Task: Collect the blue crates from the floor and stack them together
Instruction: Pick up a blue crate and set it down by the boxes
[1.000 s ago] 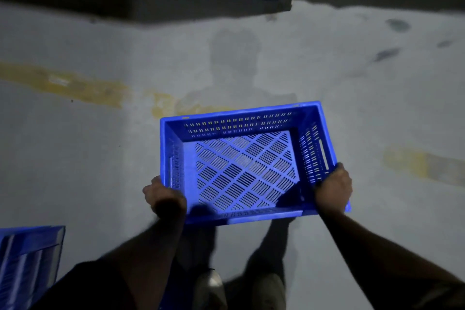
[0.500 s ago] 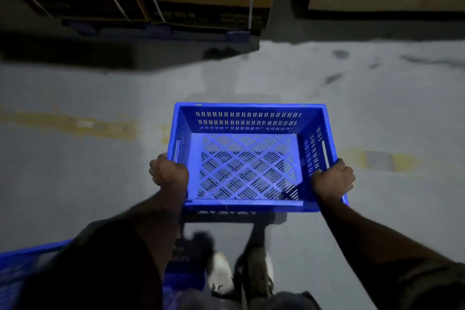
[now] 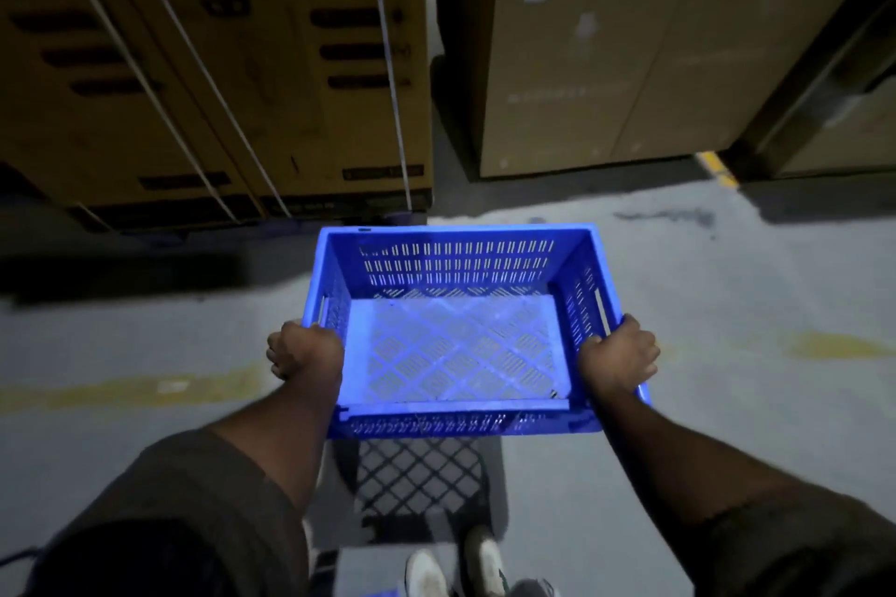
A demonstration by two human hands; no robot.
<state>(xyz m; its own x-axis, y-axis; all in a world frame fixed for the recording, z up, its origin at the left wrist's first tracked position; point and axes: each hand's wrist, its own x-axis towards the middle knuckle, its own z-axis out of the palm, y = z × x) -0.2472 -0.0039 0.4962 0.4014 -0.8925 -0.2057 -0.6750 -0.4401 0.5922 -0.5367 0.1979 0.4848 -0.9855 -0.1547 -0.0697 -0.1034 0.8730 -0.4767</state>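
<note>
I carry one empty blue crate (image 3: 456,344) with slotted walls and a lattice floor, held level above the concrete. My left hand (image 3: 303,349) grips its left rim near the corner closest to me. My right hand (image 3: 620,354) grips the right rim beside the side handle slot. The crate's lattice shadow falls on the floor beneath it, just ahead of my white shoes (image 3: 456,567). No other crate shows in this view.
Tall strapped cardboard boxes (image 3: 218,63) stand ahead at the left, and more cartons (image 3: 606,53) ahead at the right, with a narrow gap between them. Worn yellow floor lines (image 3: 131,388) cross the grey concrete on both sides.
The view has tilted up and moved forward: the boxes ahead are much nearer. The second blue crate at the lower left has left the frame. Both hands keep their hold.
</note>
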